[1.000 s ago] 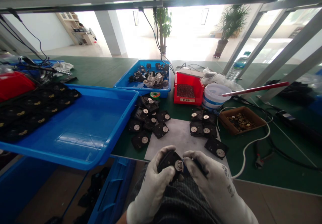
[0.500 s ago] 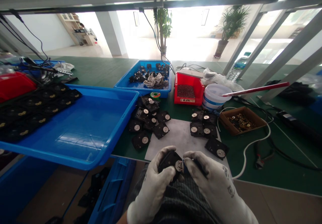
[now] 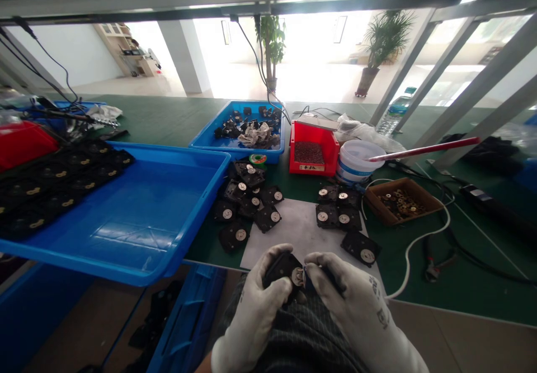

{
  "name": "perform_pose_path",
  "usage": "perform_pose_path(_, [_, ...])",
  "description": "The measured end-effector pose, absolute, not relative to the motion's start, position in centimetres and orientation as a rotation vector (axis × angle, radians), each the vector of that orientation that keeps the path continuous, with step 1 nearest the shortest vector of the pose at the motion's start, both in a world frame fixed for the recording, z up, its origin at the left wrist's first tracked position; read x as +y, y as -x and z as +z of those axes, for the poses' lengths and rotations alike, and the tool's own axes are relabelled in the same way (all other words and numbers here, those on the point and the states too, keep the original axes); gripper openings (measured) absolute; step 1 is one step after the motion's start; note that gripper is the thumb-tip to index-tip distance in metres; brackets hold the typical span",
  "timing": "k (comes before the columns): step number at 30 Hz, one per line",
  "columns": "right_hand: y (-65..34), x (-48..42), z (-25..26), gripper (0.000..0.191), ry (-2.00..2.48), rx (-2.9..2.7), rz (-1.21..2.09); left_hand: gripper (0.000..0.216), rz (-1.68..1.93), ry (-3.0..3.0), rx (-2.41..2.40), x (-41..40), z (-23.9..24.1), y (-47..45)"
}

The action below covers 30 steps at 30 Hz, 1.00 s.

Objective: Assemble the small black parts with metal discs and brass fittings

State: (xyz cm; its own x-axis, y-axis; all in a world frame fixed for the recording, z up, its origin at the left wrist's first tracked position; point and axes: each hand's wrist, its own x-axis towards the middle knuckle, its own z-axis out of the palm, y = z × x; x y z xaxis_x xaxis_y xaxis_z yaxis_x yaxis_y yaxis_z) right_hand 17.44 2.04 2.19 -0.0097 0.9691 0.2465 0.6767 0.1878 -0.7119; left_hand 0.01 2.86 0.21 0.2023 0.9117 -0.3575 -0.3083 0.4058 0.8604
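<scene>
In the head view, at 6 o'clock over the lap, the gloved left hand (image 3: 258,306) is clamped on a small black part (image 3: 283,267) with a round metal disc on its face, and the gloved right hand (image 3: 348,306) pinches a dark tool (image 3: 323,275) whose tip meets that disc. Like parts lie in a pile (image 3: 247,205) at 11 o'clock and a group (image 3: 339,211) at 1 o'clock on white paper (image 3: 302,230), with a big blue tray (image 3: 138,216) at 9 o'clock, a red bin (image 3: 312,149), a white tub (image 3: 356,163) and a brown box (image 3: 398,202) beyond. The tool is mostly hidden by fingers, so its kind cannot be told
</scene>
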Motion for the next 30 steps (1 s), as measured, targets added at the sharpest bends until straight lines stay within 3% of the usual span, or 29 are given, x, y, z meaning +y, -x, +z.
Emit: perform_pose_path(30, [-17.74, 1.99, 1.70, 0.026, 1.561, -1.751, 0.570, 0.055, 0.944, -0.685, 1.024, 2.87, -0.18, -0.36])
